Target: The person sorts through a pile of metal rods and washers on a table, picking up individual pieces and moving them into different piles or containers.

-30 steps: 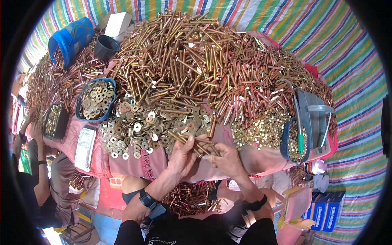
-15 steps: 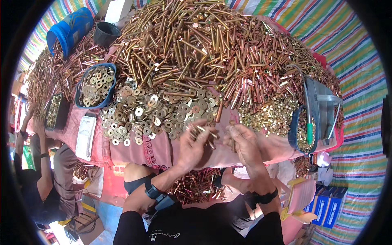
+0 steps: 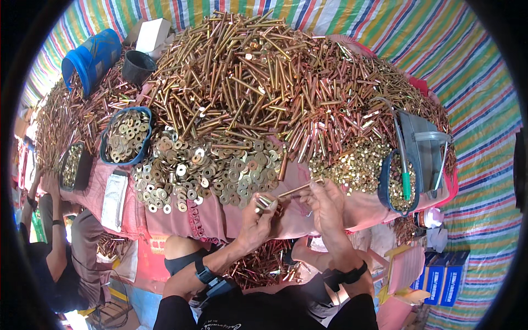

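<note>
My left hand (image 3: 256, 224) is closed around several brassy bolts (image 3: 264, 203), their ends poking out above the thumb. Pinched between the fingertips of my right hand (image 3: 328, 204) is one long bolt (image 3: 296, 190), tilted so that its far end points left toward the left hand. Both hands hover over the pink cloth (image 3: 220, 223) at the near edge of the table. Loose flat washers (image 3: 181, 171) spread out beyond my left hand. Small yellowish nuts (image 3: 352, 164) lie heaped just past the right one. My lower right fingers partly hide each other.
A large heap of bolts and tubes (image 3: 247, 77) fills the back. Blue-rimmed tubs hold washers (image 3: 103, 148) and nuts (image 3: 385, 192). A grey scoop-like container (image 3: 423, 129) stands right, a blue bucket (image 3: 102, 55) back left. Another person's arms (image 3: 55, 212) reach in at left.
The bolt in my right hand has swung from upright to nearly level, pointing left. My left hand has closed more tightly on its bolts. The whole view has shifted slightly.
</note>
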`<action>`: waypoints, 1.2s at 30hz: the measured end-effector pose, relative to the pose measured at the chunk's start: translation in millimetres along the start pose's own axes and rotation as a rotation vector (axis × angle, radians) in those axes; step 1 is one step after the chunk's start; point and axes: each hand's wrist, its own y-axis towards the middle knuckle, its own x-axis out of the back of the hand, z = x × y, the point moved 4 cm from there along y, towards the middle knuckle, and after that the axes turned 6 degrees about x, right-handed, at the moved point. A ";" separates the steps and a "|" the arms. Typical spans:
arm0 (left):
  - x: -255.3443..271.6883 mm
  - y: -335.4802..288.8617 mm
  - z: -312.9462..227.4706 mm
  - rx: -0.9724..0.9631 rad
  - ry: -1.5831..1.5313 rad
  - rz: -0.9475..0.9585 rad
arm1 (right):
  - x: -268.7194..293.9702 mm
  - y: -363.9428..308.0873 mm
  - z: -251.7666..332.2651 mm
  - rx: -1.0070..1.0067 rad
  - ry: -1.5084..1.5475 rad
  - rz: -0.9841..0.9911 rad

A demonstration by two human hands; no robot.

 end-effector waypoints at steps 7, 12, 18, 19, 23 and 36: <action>-2.9 -0.9 -3.1 0.179 -0.204 -0.073 | -5.1 -1.2 -44.3 -0.232 0.279 0.000; 8.8 10.9 -2.1 0.182 -0.329 -0.101 | -15.6 -10.1 -57.6 -0.329 0.120 0.143; 20.5 12.6 -4.5 0.096 -0.152 -0.160 | -23.4 9.1 -8.0 0.104 -0.935 0.368; 20.7 10.6 -5.4 0.081 -0.092 -0.164 | -21.4 15.1 -1.1 0.131 -0.980 0.306; 6.9 -1.2 -10.9 -0.042 0.043 0.044 | -28.7 28.5 5.4 0.345 -1.007 0.278; 4.9 -2.3 -7.3 -0.226 0.459 0.193 | -42.1 52.0 -35.1 0.143 -1.122 0.490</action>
